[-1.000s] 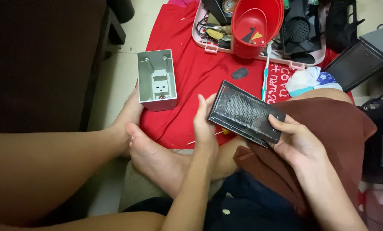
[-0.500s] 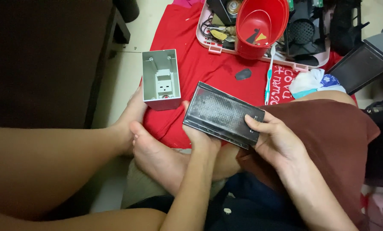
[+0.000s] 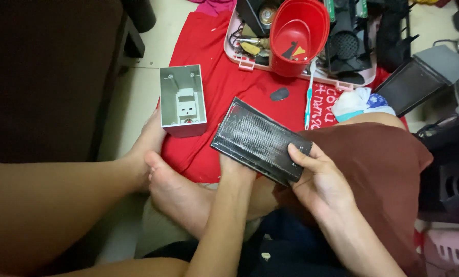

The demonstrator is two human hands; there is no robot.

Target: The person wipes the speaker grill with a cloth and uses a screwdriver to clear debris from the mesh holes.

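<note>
Cloth: red fabric sheet (image 3: 224, 97) on the floor, beneath the work
Casing: grey open-fronted plastic box (image 3: 182, 101), on the cloth, near the feet
Panel: black rectangular perforated metal grille (image 3: 260, 139), held tilted above the lap
Right hand (image 3: 319, 179): clasps the panel's near end; grip advisedly firm
Left hand (image 3: 235, 166): under the panel's far edge, fingers hidden; grasp cannot be told

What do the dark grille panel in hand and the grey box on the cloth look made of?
Grille panel: probably metal mesh in a glossy black plastic frame; fine dot pattern, shiny edge. Grey box: likely matte moulded plastic, with smooth walls and screw posts.
</note>
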